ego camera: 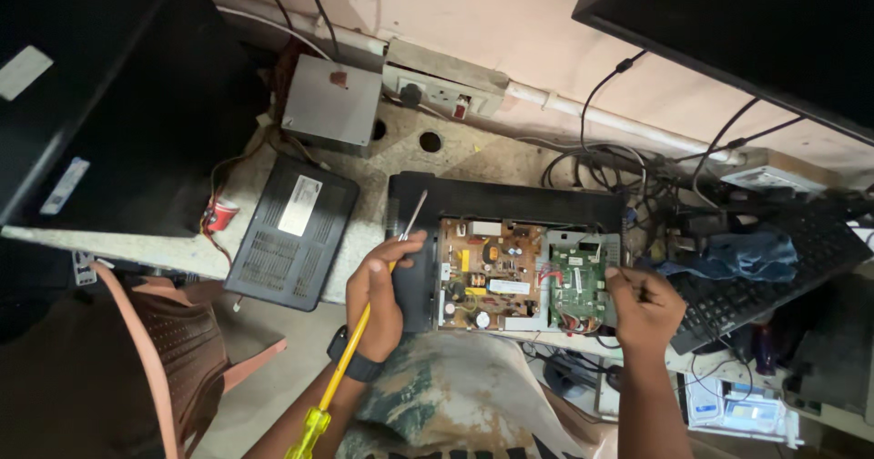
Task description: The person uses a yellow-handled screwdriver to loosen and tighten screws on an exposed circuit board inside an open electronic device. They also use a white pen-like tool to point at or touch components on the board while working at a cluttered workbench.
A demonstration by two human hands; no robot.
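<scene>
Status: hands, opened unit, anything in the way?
Left hand grips yellow screwdriver. Right hand on green board. Opened unit exposed; cables behind.

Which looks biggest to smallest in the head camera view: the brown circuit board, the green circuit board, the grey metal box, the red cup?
1. Brown circuit board
2. Grey metal box, lying farther off, so the top two are unsure
3. Green circuit board
4. Red cup

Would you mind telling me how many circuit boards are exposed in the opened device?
2: a brown circuit board on the left, beside the left hand, and a green circuit board by the right hand. Others may be hidden.
</scene>
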